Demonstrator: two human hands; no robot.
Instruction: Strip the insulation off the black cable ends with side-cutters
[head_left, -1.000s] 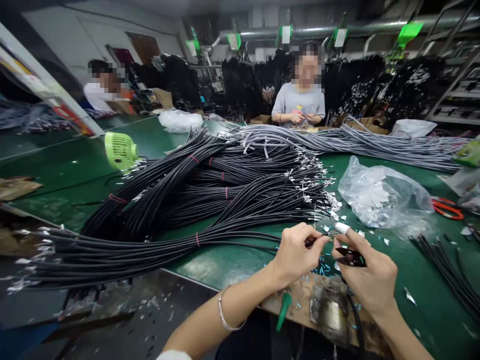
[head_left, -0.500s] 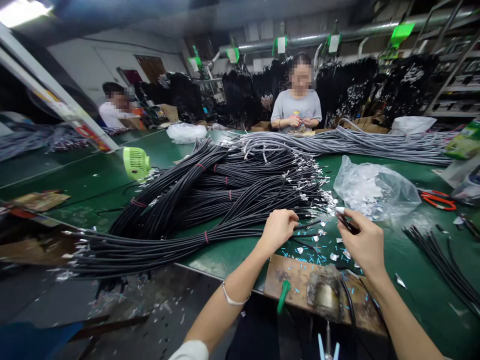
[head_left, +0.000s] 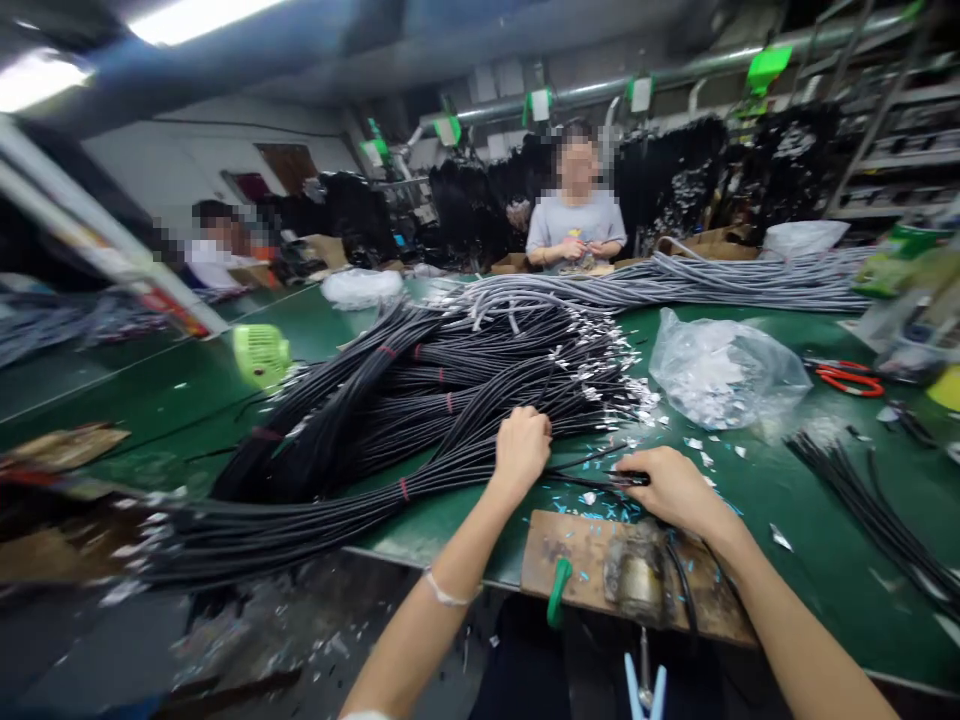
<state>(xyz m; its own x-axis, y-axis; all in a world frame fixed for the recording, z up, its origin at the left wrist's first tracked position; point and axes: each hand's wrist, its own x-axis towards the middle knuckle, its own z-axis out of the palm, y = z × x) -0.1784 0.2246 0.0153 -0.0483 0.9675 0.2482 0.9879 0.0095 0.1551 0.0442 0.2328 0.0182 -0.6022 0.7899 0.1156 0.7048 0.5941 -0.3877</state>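
Note:
My left hand point(head_left: 523, 450) is curled over the near bundle of black cables point(head_left: 450, 470), closed round them close to their right ends. The fingertips are partly hidden behind the hand. My right hand point(head_left: 671, 487) is closed on a small dark tool point(head_left: 636, 478), whose kind I cannot make out. Its tip lies near the stripped cable ends, right of my left hand. Red ties hold the bundles, and white stripped ends point(head_left: 634, 395) fan out at their right side.
A wooden board point(head_left: 574, 535) with a metal fixture point(head_left: 641, 588) sits at the table edge. Blue scraps and white foil bits lie around. A plastic bag point(head_left: 724, 375), orange-handled pliers point(head_left: 847, 378), loose black cables point(head_left: 862, 500) and a green fan point(head_left: 261, 355) surround the work. A co-worker point(head_left: 576, 220) sits opposite.
My right hand has moved down and left, away from the bag towards the cable ends, and the white piece at its fingertips is gone. My left hand has shifted left along the bundle.

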